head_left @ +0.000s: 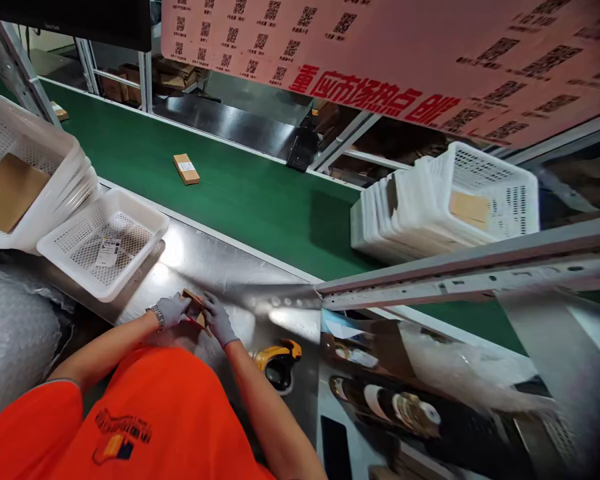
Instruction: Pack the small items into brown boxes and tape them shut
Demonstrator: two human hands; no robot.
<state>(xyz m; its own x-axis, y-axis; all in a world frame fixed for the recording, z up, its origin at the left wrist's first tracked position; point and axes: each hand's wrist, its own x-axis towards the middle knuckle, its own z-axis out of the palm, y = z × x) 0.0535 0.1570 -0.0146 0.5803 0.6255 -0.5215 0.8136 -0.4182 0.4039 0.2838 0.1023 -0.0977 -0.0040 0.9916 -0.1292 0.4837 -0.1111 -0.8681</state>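
Observation:
A small brown cardboard box (194, 306) is between my two gloved hands, just above the steel worktop (205, 257). Its near side appears to be unfolded, and a thin red edge shows by it. My left hand (173, 311), in a grey glove with a metal-band watch at the wrist, is closed on the box's left end. From the right, my right hand (218, 319), also grey-gloved, grips the other end with bent fingers. What lies inside the box is too small to make out. A yellow-and-black barcode scanner (279, 363) rests to the right of my right hand.
A white basket (105, 283) holding a labelled packet stands left, beside stacked baskets (65, 143). Beyond runs a green conveyor belt (260, 200) carrying a small labelled box (186, 169). More baskets (405, 213) are at right, behind a metal frame bar (455, 267). Bubble wrap (15, 340) lies left.

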